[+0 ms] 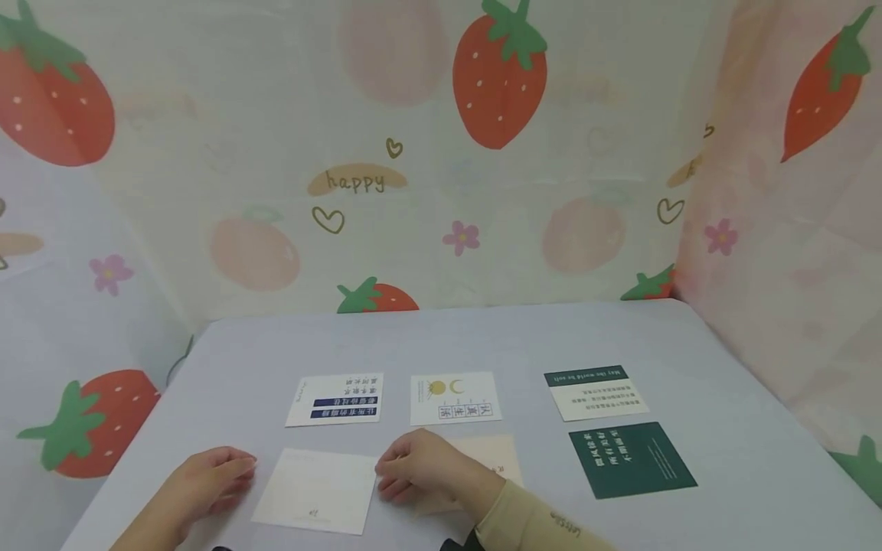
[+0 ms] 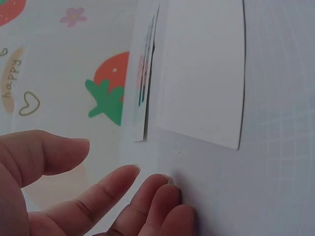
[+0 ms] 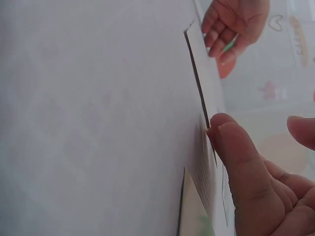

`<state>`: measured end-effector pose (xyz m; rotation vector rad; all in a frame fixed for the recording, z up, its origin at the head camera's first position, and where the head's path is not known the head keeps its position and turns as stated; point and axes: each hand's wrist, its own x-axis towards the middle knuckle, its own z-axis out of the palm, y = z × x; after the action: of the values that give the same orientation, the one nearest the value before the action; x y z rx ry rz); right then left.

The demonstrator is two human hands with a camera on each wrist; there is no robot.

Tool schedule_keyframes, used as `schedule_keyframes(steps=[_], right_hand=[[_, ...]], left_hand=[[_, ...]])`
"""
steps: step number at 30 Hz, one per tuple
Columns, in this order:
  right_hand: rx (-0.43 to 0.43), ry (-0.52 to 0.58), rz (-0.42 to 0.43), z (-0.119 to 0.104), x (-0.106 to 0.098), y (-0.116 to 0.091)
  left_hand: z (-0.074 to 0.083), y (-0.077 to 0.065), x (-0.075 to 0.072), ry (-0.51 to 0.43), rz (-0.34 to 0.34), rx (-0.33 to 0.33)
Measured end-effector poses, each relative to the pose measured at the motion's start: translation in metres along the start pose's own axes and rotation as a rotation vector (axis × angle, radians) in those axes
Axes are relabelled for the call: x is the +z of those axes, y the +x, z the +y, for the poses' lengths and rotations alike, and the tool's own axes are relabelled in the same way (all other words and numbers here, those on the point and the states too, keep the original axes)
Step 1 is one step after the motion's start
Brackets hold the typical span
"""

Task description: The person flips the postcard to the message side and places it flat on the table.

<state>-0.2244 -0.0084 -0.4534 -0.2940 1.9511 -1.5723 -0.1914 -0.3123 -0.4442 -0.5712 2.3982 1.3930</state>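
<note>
A white card (image 1: 317, 490) with small dark print near its front edge lies flat on the near part of the table. To its left, my left hand (image 1: 207, 486) has its thumb apart from loosely bent fingers and holds nothing. In the left wrist view, those fingertips (image 2: 162, 184) come close to a corner of the card. My right hand (image 1: 430, 463) is at the card's right edge, fingertips (image 3: 224, 125) right by that edge and thumb spread away. Its wrist and palm partly cover a cream card (image 1: 506, 455) behind and beneath.
Farther back lie a blue-and-white text card (image 1: 334, 405) and a sun-and-moon card (image 1: 455, 390). On the right are a green-banded card (image 1: 596, 398) and a dark green card (image 1: 630, 459). A strawberry-print curtain (image 1: 441, 191) closes off the table's back and sides.
</note>
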Motion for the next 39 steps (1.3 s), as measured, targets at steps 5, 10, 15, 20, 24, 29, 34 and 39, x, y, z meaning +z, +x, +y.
schedule_keyframes(steps=[5,10,15,20,24,29,34,39], right_hand=[[0.002,0.009,0.016,0.0,0.006,0.0],[0.003,0.02,0.03,0.001,0.011,0.002],[0.003,0.002,0.032,0.0,0.013,0.002],[-0.004,-0.001,0.034,-0.001,0.013,0.001],[-0.015,-0.004,0.033,-0.002,0.014,0.001],[-0.026,-0.019,0.03,-0.002,0.015,0.002],[-0.041,-0.023,0.022,-0.001,0.015,0.003],[-0.057,-0.055,0.015,-0.001,0.011,0.003]], left_hand=[[0.004,0.0,0.004,-0.037,-0.035,-0.058],[0.006,-0.002,0.007,-0.078,-0.052,-0.08],[0.005,-0.003,0.006,-0.106,-0.057,-0.085],[0.003,-0.003,0.009,-0.093,-0.047,-0.064],[0.001,-0.001,0.012,-0.041,-0.03,-0.021],[0.0,0.001,0.015,-0.01,-0.019,0.02],[-0.002,0.002,0.015,-0.01,-0.01,0.027],[-0.004,0.003,0.015,-0.026,-0.012,0.016]])
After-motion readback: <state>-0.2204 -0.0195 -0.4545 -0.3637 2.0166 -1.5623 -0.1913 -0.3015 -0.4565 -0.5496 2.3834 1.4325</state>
